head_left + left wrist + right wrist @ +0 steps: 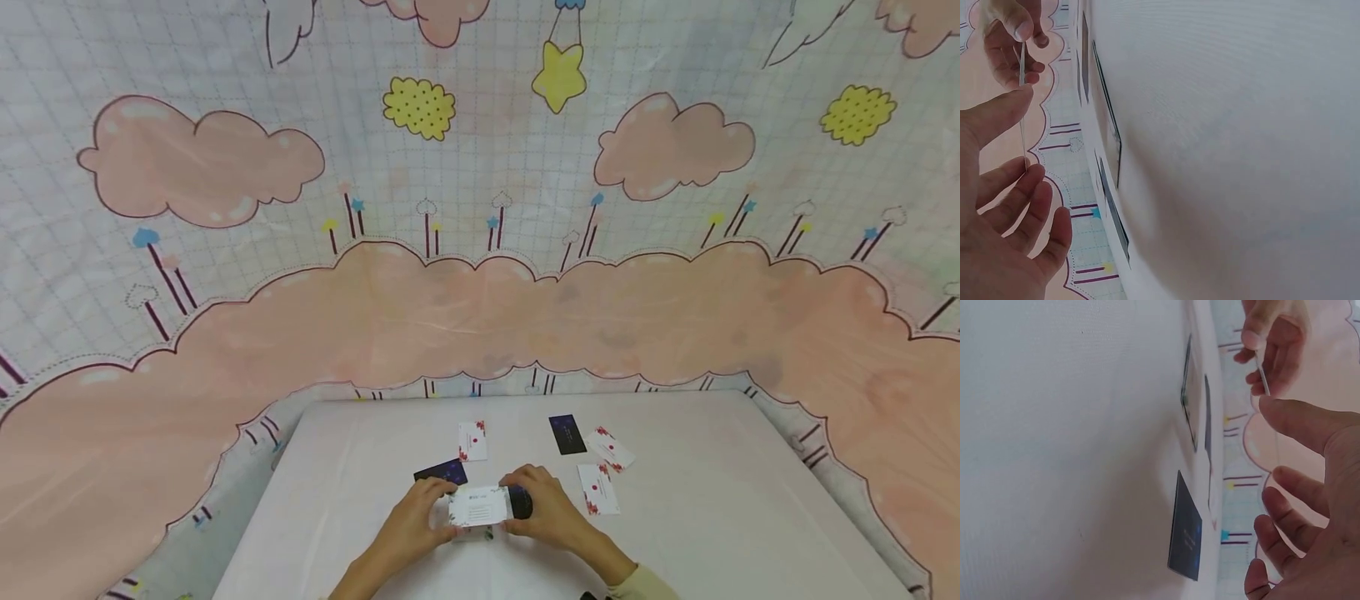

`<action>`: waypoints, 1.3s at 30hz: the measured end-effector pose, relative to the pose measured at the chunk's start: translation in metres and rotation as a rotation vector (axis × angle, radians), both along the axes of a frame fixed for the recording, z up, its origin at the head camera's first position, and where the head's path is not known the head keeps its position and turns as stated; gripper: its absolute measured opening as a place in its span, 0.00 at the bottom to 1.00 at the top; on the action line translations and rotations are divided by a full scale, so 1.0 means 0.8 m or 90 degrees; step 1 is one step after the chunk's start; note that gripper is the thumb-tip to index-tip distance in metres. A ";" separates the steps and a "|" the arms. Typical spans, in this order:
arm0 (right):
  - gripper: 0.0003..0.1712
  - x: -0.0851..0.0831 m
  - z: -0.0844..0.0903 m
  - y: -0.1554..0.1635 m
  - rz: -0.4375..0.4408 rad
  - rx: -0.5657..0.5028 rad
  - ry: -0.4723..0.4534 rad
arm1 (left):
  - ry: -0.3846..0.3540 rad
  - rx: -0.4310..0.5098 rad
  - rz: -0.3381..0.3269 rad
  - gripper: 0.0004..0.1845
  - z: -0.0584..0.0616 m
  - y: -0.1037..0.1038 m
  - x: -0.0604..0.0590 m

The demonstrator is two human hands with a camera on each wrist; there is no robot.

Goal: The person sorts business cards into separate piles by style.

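Pinches white card (478, 505) between left hand (412, 518) and right hand (549, 510), 1 at each short end, above white table (720, 492); likely grips only edges to leave print readable. Has 3 dark cards (567, 434) and 3 red-patterned cards (597, 490) lying around, loosely spread, presumably for showing each design.

Both hands (408, 518) (549, 510) raised, facing each other, pinching

held white card (477, 506) w/ txt too small, dark card (520, 502) pt hidden by rt fingers (527, 474)
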State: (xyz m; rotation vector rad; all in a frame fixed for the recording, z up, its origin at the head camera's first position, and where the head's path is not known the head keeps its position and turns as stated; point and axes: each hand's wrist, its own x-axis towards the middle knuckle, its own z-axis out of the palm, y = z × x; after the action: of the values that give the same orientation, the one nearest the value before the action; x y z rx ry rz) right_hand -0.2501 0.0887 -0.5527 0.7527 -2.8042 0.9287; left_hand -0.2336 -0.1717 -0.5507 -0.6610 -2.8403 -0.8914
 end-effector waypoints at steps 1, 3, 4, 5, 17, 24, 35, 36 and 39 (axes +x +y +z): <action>0.31 -0.002 0.000 -0.002 0.001 0.003 0.001 | 0.002 -0.001 0.000 0.30 0.000 -0.001 -0.002; 0.31 -0.005 -0.001 -0.005 0.002 0.014 0.003 | 0.002 -0.006 0.001 0.30 0.000 -0.004 -0.004; 0.31 -0.006 -0.002 -0.006 0.002 0.019 0.004 | 0.001 -0.008 0.000 0.30 0.000 -0.005 -0.006; 0.30 -0.007 -0.003 -0.008 0.002 0.025 0.004 | 0.000 -0.011 0.000 0.30 -0.001 -0.006 -0.007; 0.30 -0.014 -0.014 -0.029 0.001 0.071 -0.010 | -0.011 -0.033 0.006 0.28 -0.011 -0.025 -0.008; 0.29 -0.016 -0.016 -0.035 0.000 0.087 -0.009 | -0.033 -0.029 -0.003 0.28 -0.012 -0.029 -0.012; 0.29 -0.016 -0.025 -0.038 -0.005 0.091 -0.030 | -0.065 -0.043 -0.003 0.29 -0.021 -0.030 -0.012; 0.29 -0.016 -0.025 -0.038 -0.005 0.094 -0.027 | -0.067 -0.045 -0.002 0.29 -0.021 -0.031 -0.013; 0.29 -0.017 -0.027 -0.039 -0.007 0.100 -0.016 | -0.070 -0.047 0.000 0.29 -0.023 -0.030 -0.013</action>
State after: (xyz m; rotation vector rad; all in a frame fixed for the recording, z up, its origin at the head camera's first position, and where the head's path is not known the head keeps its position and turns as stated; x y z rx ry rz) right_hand -0.2634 0.0572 -0.5740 0.7474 -2.9262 0.7271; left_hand -0.2442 -0.1957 -0.5694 -0.6403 -2.9830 -0.8516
